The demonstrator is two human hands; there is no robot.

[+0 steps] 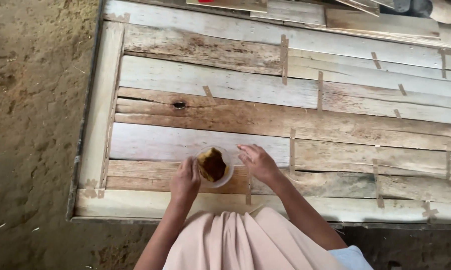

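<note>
**Paste Cup Steadied on a Plank Panel, Seen from Above**

Pale pink cloth (240, 240), lying closest to the lens at the lower edge, is draped over the person's lap, and both forearms are extended from it toward the work. A small clear plastic cup (214, 166) holding a brown, paste-like mass is set on the near planks of the wooden panel (265, 120), just beyond the panel's front rail. The cup is clasped at its left rim by the left hand (185, 179), whose fingers (191, 167) are curled closed against the wall; such a hold appears suited to keeping a light container from tipping or sliding. The right hand (258, 161) is held just beside the cup's right rim, its fingers (245, 150) loosely spread and gripping nothing; whether the rim is touched cannot be told. The cup is kept near the body, probably so that both hands reach it without stretching.

Outward from the cup, the panel is seen to be built of rough horizontal planks in grey and brown, joined across their seams by short strips of tape-like material (284, 57). A dark knot hole (179, 105) is visible in an upper-left plank. Bare sandy ground (30, 125) lies to the left, and loose boards (380, 22) rest beyond the far edge.
</note>
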